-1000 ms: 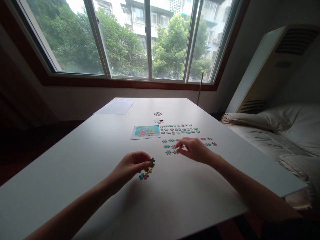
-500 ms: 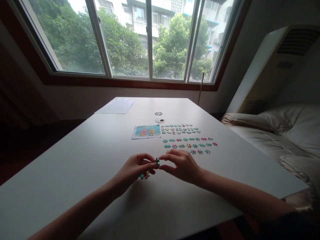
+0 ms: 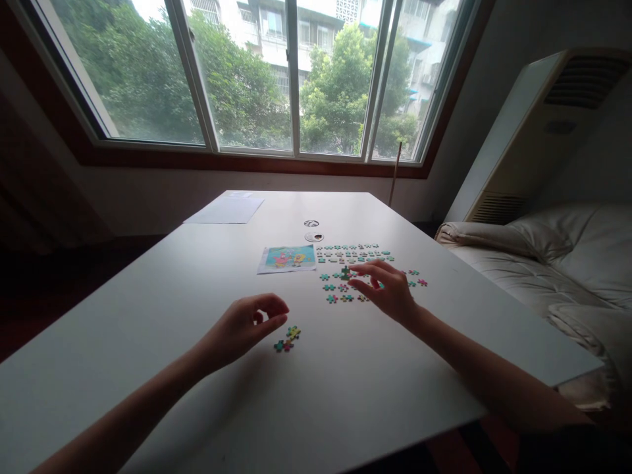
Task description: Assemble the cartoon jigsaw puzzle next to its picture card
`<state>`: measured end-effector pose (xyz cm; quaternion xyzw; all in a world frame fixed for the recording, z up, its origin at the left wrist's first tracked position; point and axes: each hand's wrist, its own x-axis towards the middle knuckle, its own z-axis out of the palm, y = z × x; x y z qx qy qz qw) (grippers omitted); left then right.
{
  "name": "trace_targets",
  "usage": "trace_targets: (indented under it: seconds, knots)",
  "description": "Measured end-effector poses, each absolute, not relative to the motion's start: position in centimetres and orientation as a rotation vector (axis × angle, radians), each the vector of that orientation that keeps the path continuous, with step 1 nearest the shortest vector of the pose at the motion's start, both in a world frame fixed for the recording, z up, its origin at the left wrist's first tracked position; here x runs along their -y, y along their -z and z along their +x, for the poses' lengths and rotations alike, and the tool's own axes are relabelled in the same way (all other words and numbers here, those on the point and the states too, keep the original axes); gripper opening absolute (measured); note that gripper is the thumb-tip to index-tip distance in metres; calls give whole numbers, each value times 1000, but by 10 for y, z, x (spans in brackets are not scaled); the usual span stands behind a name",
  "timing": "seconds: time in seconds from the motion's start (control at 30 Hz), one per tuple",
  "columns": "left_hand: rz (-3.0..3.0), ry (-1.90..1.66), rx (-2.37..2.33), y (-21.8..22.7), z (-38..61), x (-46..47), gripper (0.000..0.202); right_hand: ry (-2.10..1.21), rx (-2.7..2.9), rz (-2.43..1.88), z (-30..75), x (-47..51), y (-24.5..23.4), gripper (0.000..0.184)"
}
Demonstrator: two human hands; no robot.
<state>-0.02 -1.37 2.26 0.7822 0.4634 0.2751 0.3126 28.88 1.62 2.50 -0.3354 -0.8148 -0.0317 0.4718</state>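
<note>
Many puzzle pieces (image 3: 328, 288), white table (image 3: 345, 388), window (image 3: 247, 99), sofa (image 3: 498, 257)

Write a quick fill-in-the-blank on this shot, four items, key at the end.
1. The right hand pinches a green puzzle piece between a finger and the ____.
2. Near a small cluster of pieces, the left hand visibly holds ____.
3. As the camera sees it, the printed picture sheet lies to the ____ of the rows of pieces.
4. The table has a top whose colour is ____.

Missing words: thumb; nothing; left; white.
</note>
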Motion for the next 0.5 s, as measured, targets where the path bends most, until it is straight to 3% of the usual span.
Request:
trace_targets:
  seconds: [0.17,0.5]
  knots:
    - [2510,-557,-1140,-17,-23,4,20,96,1963,-859,307,-28,-22,23]
    - [2580,-323,-970,-17,-22,12,26,98,1968,-845,306,-26,-24,23]
